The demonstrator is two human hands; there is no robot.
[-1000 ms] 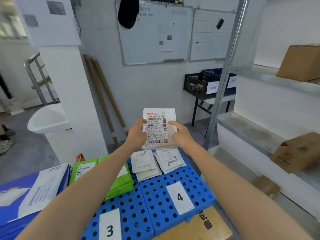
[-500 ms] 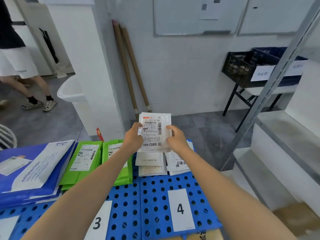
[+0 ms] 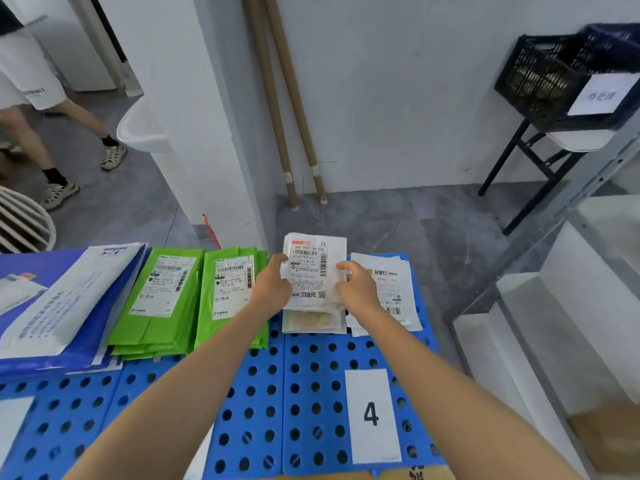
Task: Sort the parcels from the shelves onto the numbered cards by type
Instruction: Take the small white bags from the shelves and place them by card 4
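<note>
A small white parcel (image 3: 313, 268) with a printed label is held flat by both hands, low over a pile of white parcels (image 3: 311, 320) at the far end of the blue perforated panel (image 3: 311, 382). My left hand (image 3: 272, 284) pinches its left edge and my right hand (image 3: 356, 287) pinches its right edge. Another white parcel (image 3: 389, 289) lies to the right of the pile. The card numbered 4 (image 3: 372, 415) lies nearer to me on the same panel. Green parcels (image 3: 162, 296) and blue-and-white mailers (image 3: 55, 306) are stacked to the left.
A person's legs (image 3: 41, 133) stand at the far left on the grey floor. Two cardboard tubes (image 3: 287, 98) lean on the wall ahead. A black crate (image 3: 550, 77) sits on a stand at the right, beside a metal shelf upright (image 3: 554, 216).
Both hands have lowered the white parcel from chest height down onto the pile of white parcels beyond card 4. The view has tilted downward and leftward.
</note>
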